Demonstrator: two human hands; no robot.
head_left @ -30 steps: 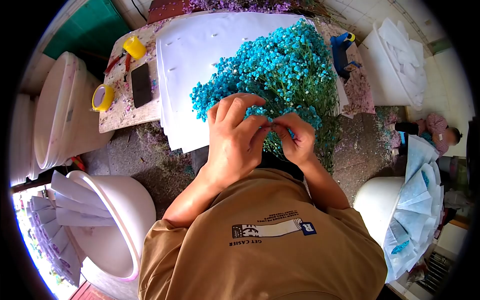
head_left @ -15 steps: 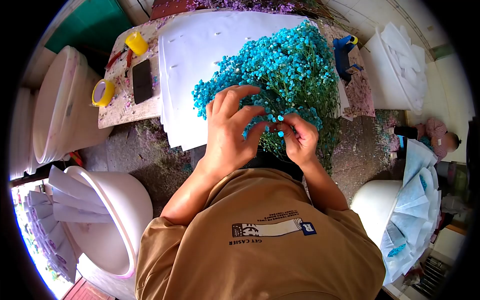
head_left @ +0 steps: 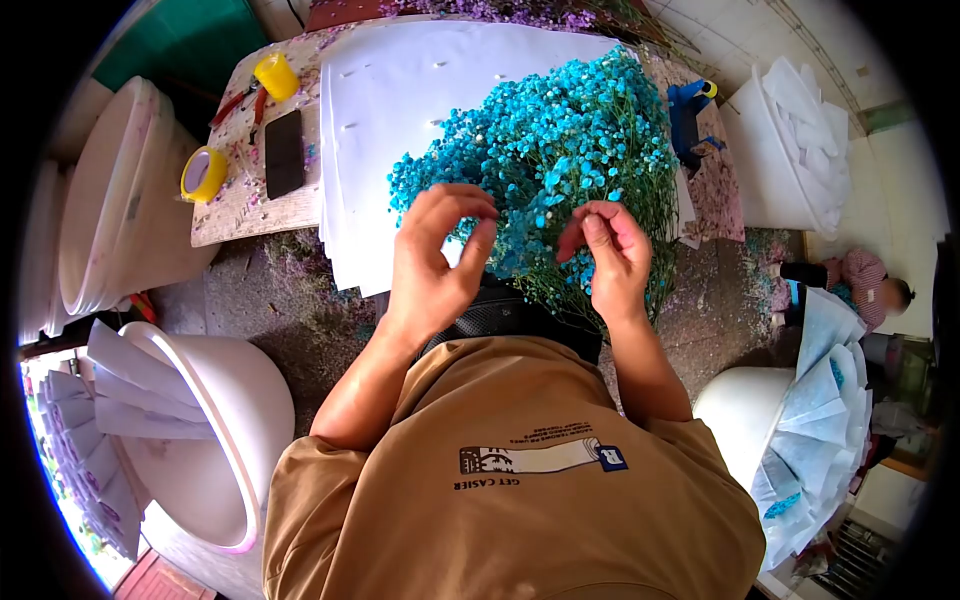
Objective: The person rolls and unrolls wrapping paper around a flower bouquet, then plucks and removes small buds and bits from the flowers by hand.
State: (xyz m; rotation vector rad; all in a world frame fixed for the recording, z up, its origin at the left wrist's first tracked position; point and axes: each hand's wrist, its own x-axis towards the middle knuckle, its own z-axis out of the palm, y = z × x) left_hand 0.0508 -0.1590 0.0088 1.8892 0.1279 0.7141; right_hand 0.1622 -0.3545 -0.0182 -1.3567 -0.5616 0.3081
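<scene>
A large bunch of turquoise baby's breath (head_left: 570,125) lies over white paper sheets (head_left: 385,85) on the table, its green stems towards the right. My left hand (head_left: 437,250) is over the lower left of the bunch, fingers curved and thumb apart, with nothing visible in it. To the right, my right hand (head_left: 615,260) hovers above the stems, fingers loosely bent and apart; I make out nothing held in it. Between both hands, a few loose blue blossoms (head_left: 545,208) look slightly blurred in front of the bunch.
On the table's left are a phone (head_left: 284,154), yellow tape rolls (head_left: 204,175) and red-handled pliers (head_left: 232,104). A blue tape dispenser (head_left: 687,120) stands at right. White tubs (head_left: 225,400) flank me; wrapped bouquets (head_left: 815,420) lean at lower right. Another person (head_left: 862,285) is farther right.
My hands have moved apart from the close pinch at the small blue blossoms: left hand leftwards, right hand slightly right. The blossoms between them are no longer in my fingers.
</scene>
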